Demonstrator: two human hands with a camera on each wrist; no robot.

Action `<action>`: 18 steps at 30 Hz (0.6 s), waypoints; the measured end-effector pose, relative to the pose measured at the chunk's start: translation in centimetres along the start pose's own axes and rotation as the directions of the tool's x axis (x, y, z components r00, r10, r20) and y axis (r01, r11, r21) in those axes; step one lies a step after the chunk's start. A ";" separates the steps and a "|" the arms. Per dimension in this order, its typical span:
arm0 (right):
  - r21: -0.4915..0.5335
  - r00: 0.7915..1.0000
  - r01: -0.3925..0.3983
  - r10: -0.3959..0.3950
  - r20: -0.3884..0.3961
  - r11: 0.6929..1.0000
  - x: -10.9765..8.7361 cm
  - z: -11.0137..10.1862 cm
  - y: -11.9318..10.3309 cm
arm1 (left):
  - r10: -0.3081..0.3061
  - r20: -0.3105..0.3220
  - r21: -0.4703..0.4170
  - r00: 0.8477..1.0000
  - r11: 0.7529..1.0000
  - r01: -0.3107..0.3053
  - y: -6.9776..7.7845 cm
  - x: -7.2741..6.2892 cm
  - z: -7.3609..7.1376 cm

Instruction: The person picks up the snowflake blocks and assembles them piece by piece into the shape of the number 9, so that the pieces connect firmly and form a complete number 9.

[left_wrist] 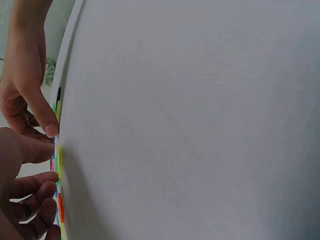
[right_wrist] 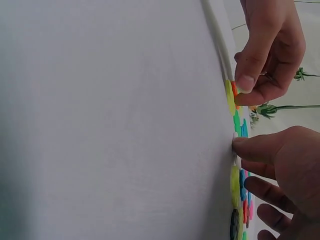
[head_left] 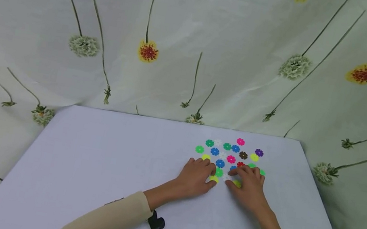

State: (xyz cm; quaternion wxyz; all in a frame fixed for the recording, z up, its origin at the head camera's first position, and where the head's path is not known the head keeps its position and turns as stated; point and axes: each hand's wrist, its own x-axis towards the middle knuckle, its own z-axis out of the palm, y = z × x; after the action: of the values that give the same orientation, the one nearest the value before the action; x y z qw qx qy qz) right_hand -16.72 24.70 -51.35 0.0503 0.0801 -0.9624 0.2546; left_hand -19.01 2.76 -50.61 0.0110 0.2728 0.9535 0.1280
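Several colourful notched flower-shaped discs lie flat in a cluster, seen in the head view. My left hand (head_left: 196, 177) is at the cluster's near left side, thumb and index finger pinching the edges of a yellow disc (head_left: 214, 179). A green disc (head_left: 219, 172) lies just beyond those fingertips. Opposite it, my right hand (head_left: 249, 186) bends over the near right side, with thumb and index finger on either side of a white disc (head_left: 226, 177). Another yellow disc (head_left: 237, 183) shows partly under the right hand. Both wrist views see the discs almost edge-on.
A white-covered table (head_left: 107, 150) extends mostly to the left of the cluster. Behind it hangs a pale cloth (head_left: 186, 12) printed with flowers. Pink (head_left: 240, 141), purple (head_left: 259, 153) and brown (head_left: 243, 155) discs lie farther back. Black wrist devices (head_left: 156, 222) sit at both sleeves.
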 end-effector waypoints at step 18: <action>0.108 1.000 -0.015 0.015 -0.001 0.994 0.0 -0.3 -0.7 | -0.046 0.049 -0.245 0.998 0.968 0.057 -0.5 0.9 0.2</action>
State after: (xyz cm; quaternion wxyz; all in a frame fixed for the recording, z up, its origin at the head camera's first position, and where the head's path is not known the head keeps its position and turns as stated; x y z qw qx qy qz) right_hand -16.62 24.24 -50.73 0.0446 0.0752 -0.9477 0.3068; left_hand -20.04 2.93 -50.89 0.0687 0.2471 0.9365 0.2390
